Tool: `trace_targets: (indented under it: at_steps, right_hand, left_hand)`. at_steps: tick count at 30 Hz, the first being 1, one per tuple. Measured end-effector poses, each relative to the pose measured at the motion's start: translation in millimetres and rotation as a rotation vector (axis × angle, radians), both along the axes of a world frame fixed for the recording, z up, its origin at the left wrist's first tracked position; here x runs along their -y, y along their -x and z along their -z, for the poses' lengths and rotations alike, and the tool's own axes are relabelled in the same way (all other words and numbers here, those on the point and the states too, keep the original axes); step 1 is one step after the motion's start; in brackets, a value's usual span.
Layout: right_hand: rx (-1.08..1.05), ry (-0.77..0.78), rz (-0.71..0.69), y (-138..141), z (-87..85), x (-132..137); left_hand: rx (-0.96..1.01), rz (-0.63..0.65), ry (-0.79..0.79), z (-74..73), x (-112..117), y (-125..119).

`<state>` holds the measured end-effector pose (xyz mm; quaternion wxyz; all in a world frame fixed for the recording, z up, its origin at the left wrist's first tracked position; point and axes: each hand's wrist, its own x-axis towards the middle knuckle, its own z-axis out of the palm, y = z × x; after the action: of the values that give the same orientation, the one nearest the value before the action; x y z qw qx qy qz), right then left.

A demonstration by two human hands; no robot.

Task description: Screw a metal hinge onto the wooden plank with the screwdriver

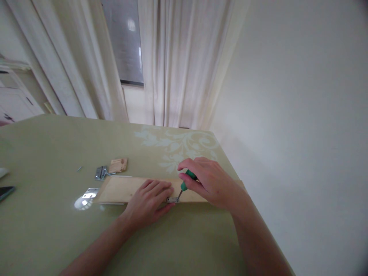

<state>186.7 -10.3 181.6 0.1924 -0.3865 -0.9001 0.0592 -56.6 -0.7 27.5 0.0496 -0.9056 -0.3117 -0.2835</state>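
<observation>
A long pale wooden board lies flat on the green table. My left hand rests on the board with fingers stretched out and flat, pressing it down beside a small metal hinge at the board's near edge. My right hand is closed round a green-handled screwdriver, whose tip points down at the hinge.
A second metal hinge sticks out at the board's left end, over a round shiny spot. Another hinge and a small wood block lie behind the board. A dark phone sits at the left edge. Curtains and a wall stand beyond.
</observation>
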Motion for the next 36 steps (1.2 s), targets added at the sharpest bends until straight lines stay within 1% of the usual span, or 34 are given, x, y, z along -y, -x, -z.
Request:
trace_targets:
  at_steps: [10,19,25,32,34,36]
  right_hand:
    - [-0.029,-0.061,-0.103,-2.2,2.6,-4.5]
    - [-0.037,-0.150,-0.213,1.3,0.0,-1.9]
    - [-0.071,-0.103,-0.226,0.4,0.5,-1.5]
    - [-0.025,-0.076,-0.220,-1.7,-3.1,2.5]
    - [-0.022,-0.059,-0.244,-0.6,-3.5,3.6]
    - [-0.039,-0.026,-0.301,1.8,-3.5,4.8]
  left_hand:
    - [0.013,0.010,-0.006,1.1,-0.6,-0.4]
    - [-0.007,0.019,0.006,-0.2,0.2,0.8]
    - [-0.010,0.013,-0.002,-0.5,0.5,0.7]
    - [-0.017,0.023,0.008,1.8,0.4,1.3]
    - [-0.016,0.022,0.008,2.1,0.1,0.7]
    - [-0.015,0.020,0.002,2.1,-0.1,0.1]
